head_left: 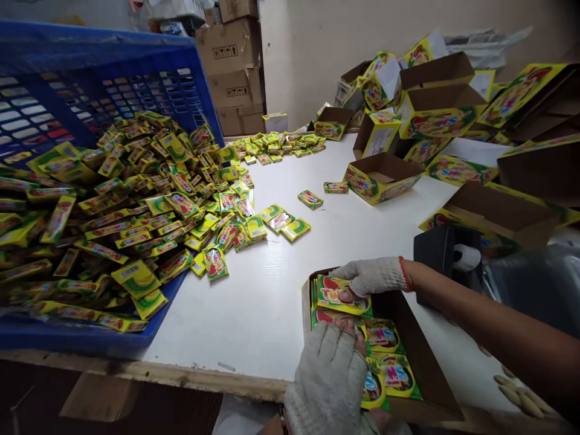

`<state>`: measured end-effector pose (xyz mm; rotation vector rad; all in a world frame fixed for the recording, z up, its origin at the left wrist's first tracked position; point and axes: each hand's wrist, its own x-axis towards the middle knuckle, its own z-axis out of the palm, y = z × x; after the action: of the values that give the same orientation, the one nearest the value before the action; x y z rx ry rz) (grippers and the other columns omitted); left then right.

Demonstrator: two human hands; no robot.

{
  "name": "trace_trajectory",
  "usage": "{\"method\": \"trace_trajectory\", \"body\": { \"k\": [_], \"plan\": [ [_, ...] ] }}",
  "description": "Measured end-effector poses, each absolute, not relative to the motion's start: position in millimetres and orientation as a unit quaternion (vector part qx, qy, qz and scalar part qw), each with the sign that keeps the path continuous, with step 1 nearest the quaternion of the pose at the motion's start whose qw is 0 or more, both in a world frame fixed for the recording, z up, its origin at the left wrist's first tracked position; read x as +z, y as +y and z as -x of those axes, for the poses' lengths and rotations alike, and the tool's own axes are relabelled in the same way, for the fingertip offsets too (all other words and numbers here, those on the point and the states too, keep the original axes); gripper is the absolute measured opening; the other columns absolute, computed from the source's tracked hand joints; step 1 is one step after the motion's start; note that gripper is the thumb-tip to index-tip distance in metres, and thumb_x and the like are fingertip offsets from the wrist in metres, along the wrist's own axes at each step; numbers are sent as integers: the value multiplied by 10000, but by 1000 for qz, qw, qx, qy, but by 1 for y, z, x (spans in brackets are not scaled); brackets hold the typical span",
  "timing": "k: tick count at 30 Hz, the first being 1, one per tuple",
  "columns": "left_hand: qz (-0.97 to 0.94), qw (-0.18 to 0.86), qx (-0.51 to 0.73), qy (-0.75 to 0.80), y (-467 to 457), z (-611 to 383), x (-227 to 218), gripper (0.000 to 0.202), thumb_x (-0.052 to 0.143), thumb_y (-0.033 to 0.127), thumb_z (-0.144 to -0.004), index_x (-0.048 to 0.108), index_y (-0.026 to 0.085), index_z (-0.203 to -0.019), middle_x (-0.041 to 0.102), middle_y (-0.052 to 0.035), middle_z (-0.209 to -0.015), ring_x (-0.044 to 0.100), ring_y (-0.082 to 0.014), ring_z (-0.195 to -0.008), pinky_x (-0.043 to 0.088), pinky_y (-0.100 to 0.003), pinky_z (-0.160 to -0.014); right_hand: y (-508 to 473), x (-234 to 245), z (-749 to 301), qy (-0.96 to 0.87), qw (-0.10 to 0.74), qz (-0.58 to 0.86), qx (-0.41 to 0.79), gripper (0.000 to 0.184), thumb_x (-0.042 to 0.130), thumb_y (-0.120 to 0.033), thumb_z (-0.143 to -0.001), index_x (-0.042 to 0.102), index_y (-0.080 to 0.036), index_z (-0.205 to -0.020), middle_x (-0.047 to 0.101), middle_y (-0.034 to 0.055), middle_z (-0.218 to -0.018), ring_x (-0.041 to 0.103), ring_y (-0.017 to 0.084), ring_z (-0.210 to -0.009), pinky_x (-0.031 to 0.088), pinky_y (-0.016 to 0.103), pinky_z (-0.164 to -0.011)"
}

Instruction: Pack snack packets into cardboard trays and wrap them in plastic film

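Observation:
An open cardboard box with a brown inside sits at the table's near edge, holding rows of small flat yellow-green packets with fruit pictures. My right hand, in a grey fingerless glove, is at the box's far end. Its thumb lies on the face of a packet, with the fingers behind the upper edge. My left hand, gloved alike, reaches over the near left side of the box. Its fingers are together and bent onto the packets there; its thumb and palm are mostly hidden.
A blue plastic crate lies tipped at left, packets spilling onto the white table. Several open printed boxes are heaped at right. A black holder stands beside my right arm; peanut-like pieces lie near. Brown cartons are stacked behind.

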<state>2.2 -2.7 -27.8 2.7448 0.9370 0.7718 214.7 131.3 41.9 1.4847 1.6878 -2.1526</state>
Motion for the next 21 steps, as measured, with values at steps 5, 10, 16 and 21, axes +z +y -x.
{"method": "trace_trajectory", "body": {
  "k": [5, 10, 16, 21],
  "plan": [
    [-913, 47, 278, 296, 0, -1, -24, 684, 577, 550, -821, 589, 92, -1328, 597, -146, -1408, 532, -326, -1311, 450, -512, -1127, 127, 59, -192, 600, 50, -539, -589, 389, 748, -470, -646, 718, -182, -906, 747, 58, -864, 679, 243, -812, 518, 342, -731],
    [-911, 30, 300, 282, 3, 0, -26, 677, 541, 564, -845, 580, 97, -1334, 594, -133, -1416, 520, -309, -1325, 456, -490, -1124, 116, 81, -173, 679, 135, -634, -344, 318, 667, -361, -762, 757, -243, -1043, 762, 94, -984, 687, 305, -899, 464, 370, -728],
    [-899, 102, 285, 317, 0, -2, -11, 659, 556, 606, -849, 614, 109, -1278, 620, -135, -1371, 565, -324, -1253, 456, -511, -1111, 105, 72, -174, 648, 84, -669, -352, 441, 704, -396, -758, 705, -271, -1182, 740, 83, -1126, 674, 301, -989, 456, 346, -756],
    [-886, 170, 279, 329, 26, -1, 26, 323, 583, 439, -895, 676, 167, -1043, 709, -93, -1034, 634, -274, -928, 560, -490, -875, 66, 61, -200, 624, -186, -712, -262, 297, 515, -425, -874, 630, -210, -1044, 708, 83, -1009, 638, 238, -920, 455, 331, -797]
  ]
}}
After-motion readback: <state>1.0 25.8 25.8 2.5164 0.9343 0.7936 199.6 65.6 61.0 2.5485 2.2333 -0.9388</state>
